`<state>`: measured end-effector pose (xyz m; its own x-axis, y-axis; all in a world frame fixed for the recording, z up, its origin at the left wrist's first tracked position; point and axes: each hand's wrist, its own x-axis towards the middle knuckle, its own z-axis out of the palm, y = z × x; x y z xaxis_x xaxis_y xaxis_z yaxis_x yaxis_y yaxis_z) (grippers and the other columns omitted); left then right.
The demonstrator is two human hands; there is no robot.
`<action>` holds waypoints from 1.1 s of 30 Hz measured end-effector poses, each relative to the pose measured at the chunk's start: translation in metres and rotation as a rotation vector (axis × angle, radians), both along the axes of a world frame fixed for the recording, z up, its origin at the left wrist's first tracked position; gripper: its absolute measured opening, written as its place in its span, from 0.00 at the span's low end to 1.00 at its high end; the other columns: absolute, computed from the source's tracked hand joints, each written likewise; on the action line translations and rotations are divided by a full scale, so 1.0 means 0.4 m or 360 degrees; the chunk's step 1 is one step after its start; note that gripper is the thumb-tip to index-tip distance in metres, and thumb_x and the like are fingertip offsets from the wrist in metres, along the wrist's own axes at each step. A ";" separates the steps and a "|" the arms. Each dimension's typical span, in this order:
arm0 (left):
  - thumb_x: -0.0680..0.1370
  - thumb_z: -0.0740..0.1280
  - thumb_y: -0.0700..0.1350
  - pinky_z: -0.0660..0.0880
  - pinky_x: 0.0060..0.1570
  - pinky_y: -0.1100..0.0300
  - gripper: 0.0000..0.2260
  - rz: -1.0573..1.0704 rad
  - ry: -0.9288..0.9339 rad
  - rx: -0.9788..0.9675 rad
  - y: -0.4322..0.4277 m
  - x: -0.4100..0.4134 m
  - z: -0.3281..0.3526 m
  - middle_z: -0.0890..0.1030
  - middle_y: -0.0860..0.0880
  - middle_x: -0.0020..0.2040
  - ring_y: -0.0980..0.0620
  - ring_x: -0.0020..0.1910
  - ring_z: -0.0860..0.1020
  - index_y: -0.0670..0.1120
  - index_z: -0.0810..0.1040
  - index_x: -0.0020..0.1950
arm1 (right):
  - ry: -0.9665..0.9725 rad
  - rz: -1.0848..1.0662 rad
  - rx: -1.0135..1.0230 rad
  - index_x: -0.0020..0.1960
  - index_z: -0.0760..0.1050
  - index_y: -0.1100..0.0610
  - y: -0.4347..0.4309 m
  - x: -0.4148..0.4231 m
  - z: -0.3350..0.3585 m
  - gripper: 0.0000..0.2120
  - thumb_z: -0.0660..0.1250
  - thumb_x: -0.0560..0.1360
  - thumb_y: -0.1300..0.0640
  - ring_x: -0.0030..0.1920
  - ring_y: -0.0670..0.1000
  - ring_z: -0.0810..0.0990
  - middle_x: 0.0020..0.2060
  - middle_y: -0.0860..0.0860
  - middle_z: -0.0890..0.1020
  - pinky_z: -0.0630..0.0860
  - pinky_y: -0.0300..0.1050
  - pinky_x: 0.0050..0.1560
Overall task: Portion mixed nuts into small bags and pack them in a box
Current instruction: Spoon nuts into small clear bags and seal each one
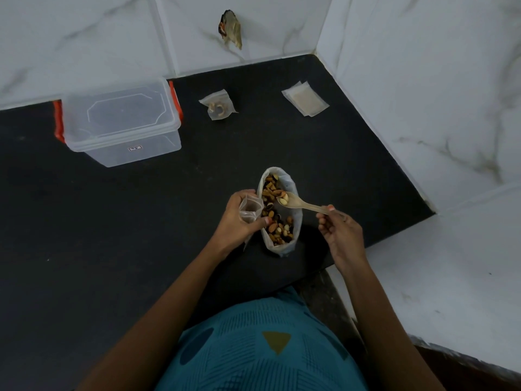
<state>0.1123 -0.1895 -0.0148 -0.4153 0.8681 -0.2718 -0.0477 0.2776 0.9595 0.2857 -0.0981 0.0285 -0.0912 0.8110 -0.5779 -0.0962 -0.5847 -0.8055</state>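
On a black bench [112, 221] set into a corner of white, marble-veined wall tiles [423, 80], a person's left hand [236, 218] holds a small clear bag [249, 211], fingers curled round it, just beside an open bag of mixed nuts [277, 230]. The right hand [341, 232] pinches the handle of a pale spoon [298, 203], loaded with nuts, above that bag. Toward the wall sit a lidded clear box [121, 119] with red latches, a filled small bag [217, 105] and a stack of flat empty bags [306, 98], well apart.
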 end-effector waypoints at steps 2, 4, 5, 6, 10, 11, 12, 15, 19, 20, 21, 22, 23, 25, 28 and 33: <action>0.70 0.73 0.38 0.76 0.48 0.67 0.22 0.0005 0.0042 0.0032 0.001 0.002 0.010 0.73 0.48 0.59 0.54 0.58 0.75 0.49 0.68 0.59 | 0.0026 0.0007 -0.0004 0.45 0.77 0.59 -0.001 0.004 0.016 0.07 0.61 0.77 0.60 0.38 0.45 0.77 0.36 0.52 0.79 0.75 0.36 0.39; 0.70 0.73 0.37 0.75 0.47 0.70 0.21 0.0010 0.0115 0.0070 0.005 0.007 0.023 0.74 0.51 0.55 0.57 0.54 0.75 0.47 0.68 0.58 | 0.0063 0.0044 0.0017 0.45 0.77 0.59 -0.005 0.006 0.037 0.07 0.61 0.77 0.59 0.38 0.45 0.77 0.35 0.52 0.79 0.76 0.35 0.38; 0.69 0.73 0.37 0.74 0.46 0.72 0.21 0.0016 0.0157 0.0082 0.006 0.010 0.028 0.74 0.54 0.53 0.59 0.52 0.75 0.47 0.67 0.57 | 0.0087 0.0069 0.0034 0.45 0.77 0.59 -0.008 0.007 0.049 0.07 0.61 0.77 0.59 0.37 0.44 0.77 0.35 0.51 0.79 0.76 0.34 0.38; 0.69 0.73 0.36 0.73 0.45 0.74 0.21 0.0025 0.0196 0.0092 0.009 0.012 0.034 0.73 0.56 0.51 0.61 0.51 0.74 0.46 0.67 0.57 | 0.0102 0.0095 0.0049 0.44 0.77 0.59 -0.012 0.006 0.062 0.08 0.61 0.77 0.59 0.37 0.44 0.77 0.35 0.51 0.80 0.76 0.34 0.38; 0.69 0.73 0.38 0.74 0.46 0.71 0.22 0.0027 0.0311 0.0113 0.015 0.023 0.051 0.72 0.58 0.52 0.64 0.51 0.72 0.48 0.67 0.57 | 0.0146 0.0222 0.0121 0.44 0.78 0.58 -0.028 -0.002 0.110 0.08 0.61 0.77 0.59 0.35 0.43 0.78 0.32 0.50 0.80 0.77 0.34 0.38; 0.69 0.73 0.38 0.74 0.47 0.69 0.22 0.0027 0.0331 0.0123 0.016 0.025 0.055 0.72 0.56 0.54 0.63 0.52 0.72 0.49 0.66 0.57 | 0.0155 0.0250 0.0140 0.44 0.78 0.58 -0.032 -0.005 0.118 0.08 0.60 0.77 0.60 0.34 0.42 0.78 0.32 0.49 0.80 0.77 0.34 0.38; 0.69 0.73 0.38 0.74 0.48 0.67 0.22 0.0029 0.0344 0.0135 0.018 0.026 0.059 0.72 0.55 0.55 0.61 0.53 0.72 0.50 0.66 0.57 | 0.0164 0.0277 0.0161 0.44 0.78 0.59 -0.036 -0.008 0.125 0.08 0.60 0.77 0.60 0.34 0.42 0.78 0.31 0.49 0.80 0.77 0.33 0.38; 0.69 0.73 0.38 0.75 0.52 0.61 0.22 0.0026 0.0371 0.0169 0.021 0.027 0.065 0.73 0.52 0.55 0.55 0.57 0.73 0.51 0.66 0.56 | 0.0081 0.0386 0.0340 0.44 0.78 0.58 -0.046 -0.017 0.137 0.08 0.60 0.77 0.60 0.34 0.43 0.78 0.31 0.49 0.81 0.76 0.33 0.37; 0.68 0.74 0.41 0.75 0.55 0.53 0.22 0.0003 0.0431 0.0141 0.020 0.028 0.065 0.74 0.50 0.56 0.52 0.58 0.73 0.52 0.66 0.56 | -0.0257 0.0563 0.0829 0.45 0.78 0.57 -0.060 -0.027 0.146 0.07 0.61 0.77 0.61 0.34 0.41 0.78 0.34 0.50 0.80 0.76 0.32 0.37; 0.68 0.74 0.41 0.75 0.55 0.54 0.22 0.0003 0.0432 0.0139 0.020 0.030 0.068 0.74 0.50 0.56 0.52 0.58 0.73 0.52 0.66 0.56 | -0.0322 0.0606 0.0956 0.45 0.77 0.58 -0.064 -0.031 0.149 0.07 0.61 0.77 0.62 0.34 0.41 0.78 0.34 0.50 0.80 0.75 0.32 0.36; 0.68 0.74 0.41 0.75 0.54 0.55 0.22 0.0004 0.0435 0.0153 0.020 0.032 0.072 0.74 0.50 0.55 0.53 0.57 0.73 0.52 0.66 0.56 | -0.0380 0.0655 0.1082 0.46 0.77 0.59 -0.068 -0.035 0.151 0.06 0.61 0.77 0.63 0.34 0.40 0.78 0.34 0.49 0.79 0.75 0.31 0.36; 0.68 0.73 0.41 0.75 0.53 0.58 0.22 0.0004 0.0440 0.0182 0.020 0.034 0.077 0.74 0.51 0.54 0.54 0.56 0.74 0.51 0.66 0.56 | -0.0431 0.0705 0.1196 0.46 0.77 0.60 -0.073 -0.038 0.153 0.06 0.61 0.76 0.64 0.34 0.40 0.78 0.34 0.48 0.79 0.74 0.30 0.37; 0.69 0.73 0.40 0.74 0.52 0.61 0.22 0.0004 0.0443 0.0221 0.021 0.036 0.083 0.74 0.52 0.53 0.55 0.54 0.74 0.50 0.66 0.55 | -0.0476 0.0755 0.1297 0.46 0.77 0.60 -0.077 -0.042 0.153 0.05 0.61 0.76 0.64 0.35 0.39 0.78 0.34 0.47 0.78 0.74 0.30 0.37; 0.69 0.73 0.39 0.73 0.49 0.69 0.21 -0.0008 0.0435 0.0296 0.020 0.040 0.095 0.74 0.56 0.50 0.61 0.51 0.75 0.49 0.67 0.54 | -0.0561 0.0875 0.1473 0.47 0.77 0.61 -0.084 -0.049 0.147 0.04 0.63 0.76 0.64 0.37 0.38 0.78 0.35 0.45 0.78 0.73 0.29 0.39; 0.69 0.73 0.40 0.73 0.49 0.68 0.20 -0.0037 0.0391 0.0327 0.019 0.047 0.110 0.76 0.54 0.50 0.61 0.51 0.75 0.50 0.67 0.54 | -0.0704 0.1043 0.1668 0.50 0.78 0.62 -0.094 -0.057 0.136 0.09 0.62 0.75 0.59 0.38 0.38 0.77 0.40 0.46 0.79 0.73 0.28 0.44; 0.71 0.72 0.39 0.73 0.47 0.72 0.20 -0.0095 0.0342 0.0371 0.014 0.052 0.114 0.74 0.57 0.50 0.66 0.49 0.74 0.51 0.67 0.55 | -0.0776 0.1209 0.1835 0.50 0.78 0.64 -0.100 -0.067 0.140 0.18 0.56 0.74 0.52 0.42 0.50 0.80 0.42 0.54 0.81 0.77 0.41 0.43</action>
<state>0.1332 -0.1839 0.0310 -0.3879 0.9213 0.0254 0.1727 0.0455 0.9839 0.2587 -0.1382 0.0844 -0.6884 0.6823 0.2459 0.3477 0.6081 -0.7137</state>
